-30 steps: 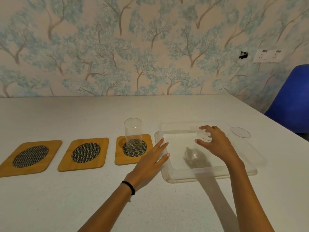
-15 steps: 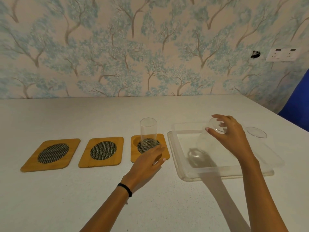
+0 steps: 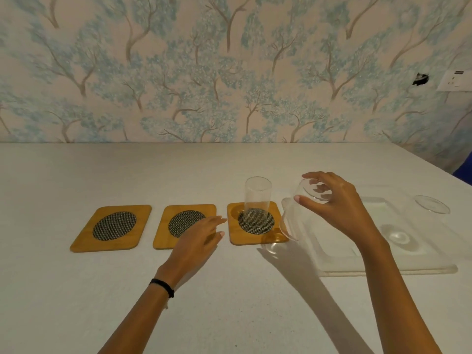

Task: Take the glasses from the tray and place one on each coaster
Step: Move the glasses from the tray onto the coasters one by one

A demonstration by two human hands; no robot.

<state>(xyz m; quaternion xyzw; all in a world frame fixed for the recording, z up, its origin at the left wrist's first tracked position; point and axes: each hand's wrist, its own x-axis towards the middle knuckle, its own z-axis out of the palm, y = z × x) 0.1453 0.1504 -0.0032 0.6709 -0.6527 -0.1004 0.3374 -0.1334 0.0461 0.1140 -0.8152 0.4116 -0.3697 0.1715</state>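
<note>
Three wooden coasters with dark mesh centres lie in a row: the left coaster (image 3: 111,228), the middle coaster (image 3: 178,221) and the right coaster (image 3: 235,226). A clear glass (image 3: 257,200) stands upright on the right coaster. My right hand (image 3: 337,205) grips a second clear glass (image 3: 291,215) by its top, tilted, in the air over the tray's left edge and the right coaster's corner. My left hand (image 3: 199,241) hovers with fingers apart over the middle coaster's right side, holding nothing. A third glass (image 3: 433,207) stands at the far right of the clear plastic tray (image 3: 383,269).
The white table (image 3: 76,302) runs back to a wall with tree-pattern wallpaper (image 3: 178,72). A wall socket (image 3: 457,81) sits at the far right, and a sliver of a blue chair (image 3: 466,172) shows beyond the table's right edge.
My right hand has lifted the glass out of the tray and carried it left towards the coasters. My left hand has slid left from the tray's edge to the middle coaster.
</note>
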